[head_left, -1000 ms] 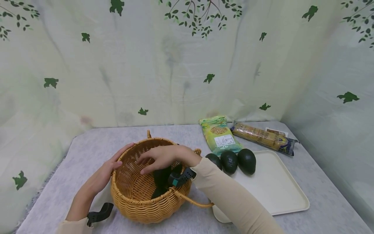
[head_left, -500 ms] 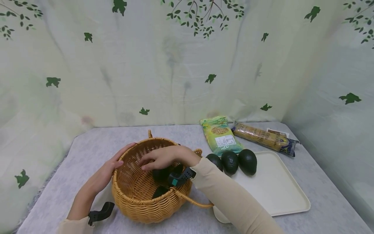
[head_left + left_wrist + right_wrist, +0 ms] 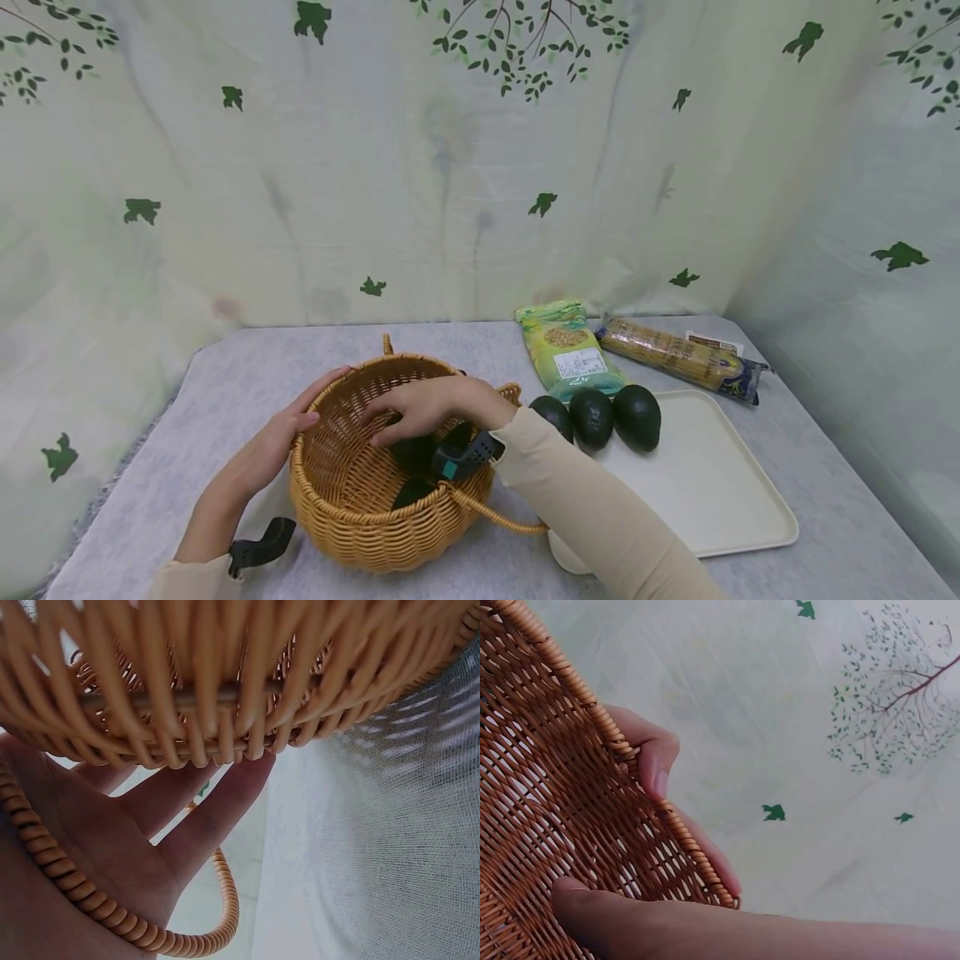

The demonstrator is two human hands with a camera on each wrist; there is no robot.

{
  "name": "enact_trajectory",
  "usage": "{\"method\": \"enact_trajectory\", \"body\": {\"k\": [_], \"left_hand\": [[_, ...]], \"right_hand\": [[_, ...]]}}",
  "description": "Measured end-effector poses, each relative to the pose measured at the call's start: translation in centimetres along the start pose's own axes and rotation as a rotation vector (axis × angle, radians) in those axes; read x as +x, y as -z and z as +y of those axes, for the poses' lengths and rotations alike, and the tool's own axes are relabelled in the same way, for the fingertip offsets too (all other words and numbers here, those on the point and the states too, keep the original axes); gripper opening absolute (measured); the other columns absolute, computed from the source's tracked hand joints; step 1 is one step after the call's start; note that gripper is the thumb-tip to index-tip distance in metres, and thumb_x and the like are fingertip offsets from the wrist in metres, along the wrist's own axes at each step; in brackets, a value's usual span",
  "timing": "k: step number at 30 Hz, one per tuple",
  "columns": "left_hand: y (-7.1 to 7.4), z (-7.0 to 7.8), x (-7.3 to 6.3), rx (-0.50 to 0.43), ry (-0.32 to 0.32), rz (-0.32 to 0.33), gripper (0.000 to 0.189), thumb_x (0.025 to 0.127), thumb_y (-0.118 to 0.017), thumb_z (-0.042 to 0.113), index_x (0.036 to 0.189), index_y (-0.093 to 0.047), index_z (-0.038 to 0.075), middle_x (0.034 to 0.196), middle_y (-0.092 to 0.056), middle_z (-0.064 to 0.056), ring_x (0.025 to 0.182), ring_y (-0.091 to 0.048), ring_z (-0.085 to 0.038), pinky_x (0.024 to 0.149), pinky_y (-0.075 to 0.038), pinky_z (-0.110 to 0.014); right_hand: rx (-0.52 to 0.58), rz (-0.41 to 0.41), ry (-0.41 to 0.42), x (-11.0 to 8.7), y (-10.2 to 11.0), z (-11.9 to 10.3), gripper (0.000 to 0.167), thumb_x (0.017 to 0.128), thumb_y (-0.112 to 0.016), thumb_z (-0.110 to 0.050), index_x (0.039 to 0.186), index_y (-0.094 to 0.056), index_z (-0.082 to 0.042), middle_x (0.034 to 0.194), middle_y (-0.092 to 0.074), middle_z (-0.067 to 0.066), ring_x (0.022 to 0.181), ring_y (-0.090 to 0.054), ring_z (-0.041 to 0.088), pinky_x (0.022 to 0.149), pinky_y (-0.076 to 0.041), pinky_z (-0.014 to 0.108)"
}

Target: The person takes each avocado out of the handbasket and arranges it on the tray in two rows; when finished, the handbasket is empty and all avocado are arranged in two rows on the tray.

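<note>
A round wicker basket (image 3: 375,537) stands on the table. My left hand (image 3: 273,437) holds its left rim; the right wrist view shows the left thumb (image 3: 658,765) hooked over the rim, with fingers outside. In the left wrist view, that hand's fingertips press the outer weave, and a wrapped handle (image 3: 142,934) crosses before the palm. My right hand (image 3: 423,408) reaches inside the basket, fingers loosely bent above dark avocados (image 3: 412,457); wicker shows between thumb and forefinger. Another avocado (image 3: 411,493) lies by the near wall. The right palm is hidden.
Right of the basket, a cream tray (image 3: 720,492) carries three avocados (image 3: 592,418) along its back left edge. Behind them lie a green-yellow bag (image 3: 558,346) and a pack of spaghetti (image 3: 667,350). A second basket handle (image 3: 498,517) hangs toward the tray.
Inside the basket, the avocado below my right hand has shifted, and wicker now shows between it and the nearer one. My right hand has moved slightly; the left keeps its hold.
</note>
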State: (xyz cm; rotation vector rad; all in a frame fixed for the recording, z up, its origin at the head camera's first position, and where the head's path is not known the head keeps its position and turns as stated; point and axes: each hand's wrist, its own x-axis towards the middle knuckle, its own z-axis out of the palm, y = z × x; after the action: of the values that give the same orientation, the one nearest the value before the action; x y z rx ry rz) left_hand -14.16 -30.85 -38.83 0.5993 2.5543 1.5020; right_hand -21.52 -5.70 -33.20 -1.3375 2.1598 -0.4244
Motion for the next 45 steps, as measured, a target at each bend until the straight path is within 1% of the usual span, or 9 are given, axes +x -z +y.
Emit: {"method": "enact_trajectory", "body": {"k": [5, 8, 13, 16, 20, 23, 29, 37, 45], "left_hand": [[-0.02, 0.02, -0.02, 0.003, -0.007, 0.004, 0.058, 0.109, -0.029, 0.027, 0.166, -0.02, 0.03, 0.168, -0.023, -0.018, 0.143, -0.033, -0.053, 0.096, -0.045, -0.065], [0.01, 0.06, -0.01, 0.001, -0.01, 0.005, 0.059, 0.108, -0.029, 0.027, 0.166, -0.02, 0.031, 0.168, -0.023, -0.018, 0.142, -0.033, -0.054, 0.095, -0.046, -0.064], [0.07, 0.13, -0.03, 0.005, -0.019, 0.008, 0.059, 0.108, -0.029, 0.027, 0.166, -0.019, 0.031, 0.168, -0.022, -0.019, 0.142, -0.033, -0.055, 0.095, -0.047, -0.065], [0.07, 0.12, -0.04, 0.012, -0.024, 0.01, 0.058, 0.108, -0.029, 0.027, 0.166, -0.02, 0.032, 0.168, -0.023, -0.017, 0.143, -0.032, -0.053, 0.096, -0.045, -0.064], [0.04, 0.11, -0.04, 0.014, -0.022, 0.011, 0.058, 0.109, -0.029, 0.027, 0.166, -0.02, 0.032, 0.168, -0.023, -0.017, 0.144, -0.031, -0.052, 0.097, -0.045, -0.064], [0.0, 0.09, -0.04, 0.011, -0.017, 0.012, 0.058, 0.109, -0.029, 0.028, 0.166, -0.02, 0.031, 0.168, -0.023, -0.017, 0.144, -0.031, -0.053, 0.097, -0.045, -0.066], [-0.06, 0.09, -0.04, -0.003, -0.002, 0.012, 0.059, 0.108, -0.029, 0.029, 0.166, -0.02, 0.031, 0.168, -0.023, -0.018, 0.143, -0.033, -0.054, 0.096, -0.045, -0.068], [0.01, 0.01, -0.07, -0.02, -0.004, 0.001, 0.058, 0.109, -0.029, 0.027, 0.166, -0.02, 0.031, 0.168, -0.022, -0.018, 0.142, -0.033, -0.055, 0.096, -0.045, -0.068], [0.07, -0.02, 0.05, -0.031, 0.005, -0.004, 0.059, 0.108, -0.03, 0.027, 0.166, -0.02, 0.03, 0.168, -0.022, -0.018, 0.142, -0.033, -0.055, 0.095, -0.047, -0.061]], "right_hand": [[-0.016, 0.005, 0.014, -0.07, -0.07, 0.17, 0.055, 0.102, -0.065, -0.035, 0.152, -0.052, -0.016, 0.154, -0.051, -0.003, 0.143, -0.043, 0.008, 0.113, -0.036, 0.022], [-0.025, 0.004, 0.024, -0.08, -0.09, 0.27, 0.056, 0.1, -0.068, -0.03, 0.152, -0.051, -0.017, 0.155, -0.05, -0.003, 0.144, -0.043, 0.008, 0.113, -0.036, 0.021], [-0.084, 0.002, -0.003, 0.04, -0.21, 0.33, 0.058, 0.097, -0.073, -0.023, 0.151, -0.052, -0.018, 0.155, -0.05, -0.003, 0.142, -0.045, 0.01, 0.112, -0.038, 0.022], [-0.114, -0.006, -0.03, 0.15, -0.3, 0.29, 0.059, 0.095, -0.074, -0.017, 0.151, -0.054, -0.018, 0.152, -0.052, -0.002, 0.136, -0.049, 0.009, 0.107, -0.042, 0.022], [-0.164, -0.019, -0.064, 0.31, -0.38, 0.22, 0.059, 0.095, -0.074, -0.01, 0.15, -0.056, -0.019, 0.151, -0.053, -0.001, 0.128, -0.052, 0.008, 0.097, -0.043, 0.019], [-0.205, -0.026, -0.075, 0.36, -0.42, 0.2, 0.059, 0.095, -0.074, -0.011, 0.15, -0.056, -0.021, 0.152, -0.053, -0.002, 0.131, -0.051, 0.007, 0.097, -0.042, 0.018], [-0.244, -0.037, -0.058, 0.34, -0.52, 0.29, 0.056, 0.098, -0.07, -0.018, 0.152, -0.054, -0.021, 0.154, -0.051, 0.0, 0.142, -0.045, 0.013, 0.112, -0.038, 0.024], [-0.214, -0.011, -0.141, 0.63, -0.63, 0.34, 0.051, 0.105, -0.059, -0.031, 0.155, -0.049, -0.026, 0.158, -0.048, -0.004, 0.147, -0.041, 0.014, 0.117, -0.036, 0.031], [-0.178, 0.0, -0.146, 0.63, -0.77, 0.31, 0.062, 0.099, -0.068, -0.035, 0.156, -0.047, -0.02, 0.157, -0.047, -0.001, 0.143, -0.044, 0.013, 0.115, -0.036, 0.026]]}}
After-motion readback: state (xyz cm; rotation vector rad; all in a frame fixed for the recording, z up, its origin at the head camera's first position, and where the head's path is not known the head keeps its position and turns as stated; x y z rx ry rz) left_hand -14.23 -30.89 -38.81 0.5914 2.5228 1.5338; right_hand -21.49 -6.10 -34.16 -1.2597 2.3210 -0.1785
